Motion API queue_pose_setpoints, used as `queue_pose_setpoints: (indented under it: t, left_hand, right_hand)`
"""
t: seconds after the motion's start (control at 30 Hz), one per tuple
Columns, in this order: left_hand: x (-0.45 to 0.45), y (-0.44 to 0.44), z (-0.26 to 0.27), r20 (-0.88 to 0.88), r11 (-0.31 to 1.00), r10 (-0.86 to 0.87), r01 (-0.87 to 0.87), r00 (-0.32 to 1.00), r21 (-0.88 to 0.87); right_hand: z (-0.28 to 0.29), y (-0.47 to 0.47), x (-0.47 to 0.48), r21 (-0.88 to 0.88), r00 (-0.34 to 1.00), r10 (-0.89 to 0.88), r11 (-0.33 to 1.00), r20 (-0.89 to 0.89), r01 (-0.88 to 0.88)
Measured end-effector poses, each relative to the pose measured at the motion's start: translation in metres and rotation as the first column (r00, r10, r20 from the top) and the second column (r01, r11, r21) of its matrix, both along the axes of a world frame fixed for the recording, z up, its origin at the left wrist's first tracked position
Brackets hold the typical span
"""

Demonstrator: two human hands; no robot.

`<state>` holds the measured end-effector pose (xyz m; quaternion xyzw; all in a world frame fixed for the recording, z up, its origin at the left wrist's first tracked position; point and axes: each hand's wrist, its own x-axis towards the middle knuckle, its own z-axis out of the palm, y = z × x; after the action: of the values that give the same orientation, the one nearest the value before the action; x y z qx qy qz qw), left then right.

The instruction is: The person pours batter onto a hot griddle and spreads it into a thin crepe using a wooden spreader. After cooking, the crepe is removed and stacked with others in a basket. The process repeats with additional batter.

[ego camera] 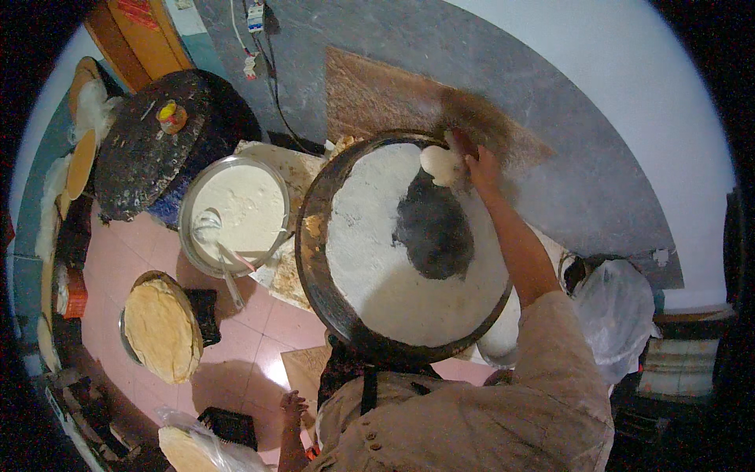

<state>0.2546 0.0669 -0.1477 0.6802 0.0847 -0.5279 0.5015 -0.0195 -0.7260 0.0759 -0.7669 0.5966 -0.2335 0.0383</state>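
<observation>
A large round griddle (365, 283) stands before me, coated with a wide ring of pale batter (365, 236) around a dark bare patch. My right hand (485, 171) is at the griddle's far side, its fingers around a brownish tool that is blurred and hard to name. A lump of pale dough or batter (441, 165) lies against that tool, at the upper edge of the bare patch. Down beside my body, my left hand (294, 402) hangs with its fingers apart and nothing seen in it. Left of the griddle sits a basin of batter (184, 236) with a metal ladle (230, 274) in it.
A stack of round flatbreads (162, 330) stands at the left, more flatbread in plastic (183, 451) below it. A dark round lid (153, 147) bears a small jar (171, 118). Cables (274, 88) hang on the wall. A plastic-covered container (613, 318) is at the right.
</observation>
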Motion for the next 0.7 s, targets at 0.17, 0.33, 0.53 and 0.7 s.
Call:
queue_pose_setpoints:
  t: [0.17,0.33,0.53,0.7]
  left_hand:
    - [-0.006,-0.016,0.017,0.048,0.998,-0.053,0.054,0.997,-0.029]
    - [-0.012,-0.028,0.021,0.079,0.993,-0.113,0.111,0.99,0.039]
    - [-0.015,-0.05,0.036,0.064,0.99,-0.14,0.138,0.988,0.029]
    - [-0.02,-0.054,0.035,0.08,0.988,-0.144,0.139,0.986,0.06]
  right_hand:
    - [0.012,0.005,0.005,-0.08,0.944,0.14,0.982,-0.3,-0.17]
    - [0.027,0.062,0.029,0.077,0.925,0.306,0.952,-0.225,-0.297]
    - [0.048,0.126,0.009,0.084,0.815,0.573,0.82,-0.089,-0.567]
    - [0.068,0.123,0.018,0.162,0.871,0.491,0.858,0.021,-0.488]
